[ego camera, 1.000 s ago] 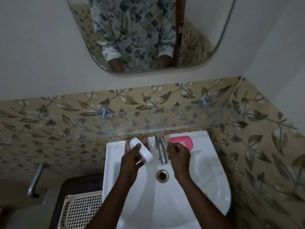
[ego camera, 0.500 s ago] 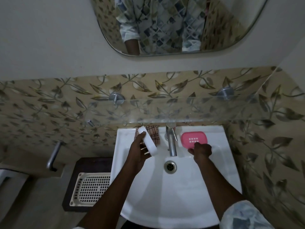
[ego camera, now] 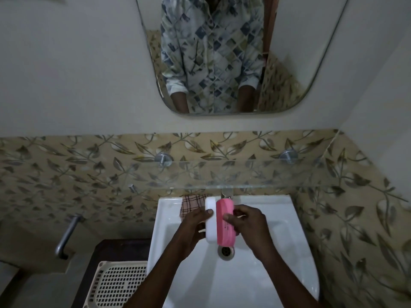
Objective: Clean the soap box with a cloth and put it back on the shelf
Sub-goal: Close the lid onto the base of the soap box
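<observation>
Soap box is in two halves right now, and we have one in each hand over the white sink. Our left hand has its grip closed around the white half, thumb on top and fingers curled underneath. Our right hand is gripping the pink half, thumb pressed on its face. The two halves stand on edge, pressed side by side and touching along their length, white at 9 o'clock of pink. Both sit just above the drain, which shows right below them at 6 o'clock.

Checked cloth lies on the back rim of the sink at about 11 o'clock from the hands, partly hidden behind the left hand. We can only see the top of the tap poking out at 12 o'clock. Above that runs the glass shelf on its two metal pegs, with the mirror higher up the wall. Down at 8 o'clock there's a cream perforated basket and a metal handle on the wall.
</observation>
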`<state>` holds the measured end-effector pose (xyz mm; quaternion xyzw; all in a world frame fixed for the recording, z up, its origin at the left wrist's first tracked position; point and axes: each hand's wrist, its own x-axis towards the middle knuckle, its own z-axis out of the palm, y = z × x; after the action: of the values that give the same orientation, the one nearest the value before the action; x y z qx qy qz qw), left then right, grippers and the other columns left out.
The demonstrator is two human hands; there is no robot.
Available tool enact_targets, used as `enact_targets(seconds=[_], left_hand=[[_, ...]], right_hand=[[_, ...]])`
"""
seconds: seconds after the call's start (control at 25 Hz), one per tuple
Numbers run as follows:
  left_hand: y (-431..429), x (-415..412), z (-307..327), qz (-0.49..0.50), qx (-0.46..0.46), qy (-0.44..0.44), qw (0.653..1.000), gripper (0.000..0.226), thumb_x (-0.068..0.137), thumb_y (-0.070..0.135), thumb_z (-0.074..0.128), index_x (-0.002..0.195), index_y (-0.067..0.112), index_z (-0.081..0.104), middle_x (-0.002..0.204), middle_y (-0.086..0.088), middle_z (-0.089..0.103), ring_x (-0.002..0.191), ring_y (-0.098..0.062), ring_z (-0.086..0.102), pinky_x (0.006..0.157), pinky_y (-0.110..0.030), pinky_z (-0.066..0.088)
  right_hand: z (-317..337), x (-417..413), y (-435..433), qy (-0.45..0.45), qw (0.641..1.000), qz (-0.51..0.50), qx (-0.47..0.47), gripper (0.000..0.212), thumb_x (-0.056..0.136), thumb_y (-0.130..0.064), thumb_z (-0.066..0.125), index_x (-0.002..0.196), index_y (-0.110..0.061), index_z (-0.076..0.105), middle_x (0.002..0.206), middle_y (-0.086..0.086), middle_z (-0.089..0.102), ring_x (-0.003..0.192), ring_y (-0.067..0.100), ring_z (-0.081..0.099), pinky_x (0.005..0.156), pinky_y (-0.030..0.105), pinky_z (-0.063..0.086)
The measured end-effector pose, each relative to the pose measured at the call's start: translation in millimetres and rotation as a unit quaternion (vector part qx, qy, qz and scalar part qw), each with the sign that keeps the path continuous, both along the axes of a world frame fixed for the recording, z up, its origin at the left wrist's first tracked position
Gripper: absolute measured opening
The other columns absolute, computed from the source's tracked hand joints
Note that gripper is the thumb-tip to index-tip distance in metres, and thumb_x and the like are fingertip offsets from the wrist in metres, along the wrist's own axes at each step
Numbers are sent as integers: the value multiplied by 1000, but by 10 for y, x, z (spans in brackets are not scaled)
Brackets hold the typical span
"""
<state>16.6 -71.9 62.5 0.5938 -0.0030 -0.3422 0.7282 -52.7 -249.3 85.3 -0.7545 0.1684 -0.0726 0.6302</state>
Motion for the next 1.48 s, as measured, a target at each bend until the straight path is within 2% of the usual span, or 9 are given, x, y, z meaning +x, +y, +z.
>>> enact_targets(seconds=[0.16, 0.24, 0.32, 0.44, 0.6, 0.72, 0.88, 1.2, 1.48], left_hand=[[25, -65, 99, -5, -16, -5, 1000, 54, 67, 50, 84, 114, 25, 73, 118, -14, 72, 106, -33, 69, 91, -50, 56], [44, -69, 140, 5, -22, -5, 1000, 53, 67, 50, 84, 113, 24, 74, 117, -14, 72, 106, -32, 69, 90, -49, 56], [61, -65, 171, 14, -25, -13, 1000, 50, 69, 49, 83, 112, 24, 74, 117, -13, 72, 108, -34, 68, 90, -49, 56], [81, -41, 203, 10, -20, -26, 999, 41, 74, 47, 78, 110, 27, 75, 116, -12, 73, 108, -34, 68, 90, -49, 55], [102, -26, 232, -2, -16, -29, 999, 36, 81, 41, 74, 113, 22, 74, 116, -12, 73, 110, -35, 67, 94, -49, 53], [104, -45, 261, -12, -12, -30, 999, 43, 82, 41, 74, 119, 18, 70, 118, -13, 72, 111, -34, 67, 94, -48, 55], [145, -83, 271, -19, -20, -38, 999, 38, 85, 44, 71, 116, 23, 72, 117, -12, 72, 109, -31, 68, 89, -43, 57], [203, -96, 326, -17, -17, -61, 998, 49, 72, 56, 78, 113, 30, 74, 113, -6, 74, 101, -23, 72, 84, -38, 58], [309, -19, 397, -59, -25, -66, 996, 46, 88, 40, 70, 129, 21, 65, 126, -10, 69, 115, -29, 66, 87, -37, 56]], right_hand=[[12, 27, 225, -3, 999, -13, 30, 23, 80, -35, 78, 102, -29, 74, 94, -6, 74, 87, 12, 71, 67, 27, 56], [-52, -10, 312, 4, 999, -21, 49, 26, 83, -42, 74, 108, -39, 67, 113, -9, 68, 103, 9, 65, 84, 35, 57], [-101, -45, 373, 14, 992, -9, 125, 43, 81, -45, 75, 120, -37, 59, 123, -4, 63, 110, 14, 64, 91, 44, 56], [-106, -50, 402, 16, 982, 6, 188, 66, 78, -46, 77, 134, -28, 49, 123, 3, 68, 104, 17, 69, 90, 46, 57], [-21, -10, 430, -3, 983, -21, 185, 49, 86, -36, 72, 131, -26, 55, 113, -2, 73, 97, 14, 71, 72, 26, 57], [43, -10, 448, -23, 981, -9, 191, 34, 91, -32, 68, 124, -28, 62, 107, -4, 75, 94, 14, 72, 64, 19, 54], [123, -29, 458, -37, 981, 15, 192, 25, 92, -30, 67, 116, -25, 69, 107, 0, 75, 96, 16, 72, 68, 21, 55], [184, -61, 508, -36, 978, 37, 202, 32, 85, -30, 74, 116, -21, 71, 109, 2, 75, 100, 20, 71, 71, 23, 56], [248, -52, 443, -6, 972, 86, 217, 41, 82, -32, 74, 120, -18, 69, 114, 4, 73, 107, 21, 69, 83, 32, 56]])
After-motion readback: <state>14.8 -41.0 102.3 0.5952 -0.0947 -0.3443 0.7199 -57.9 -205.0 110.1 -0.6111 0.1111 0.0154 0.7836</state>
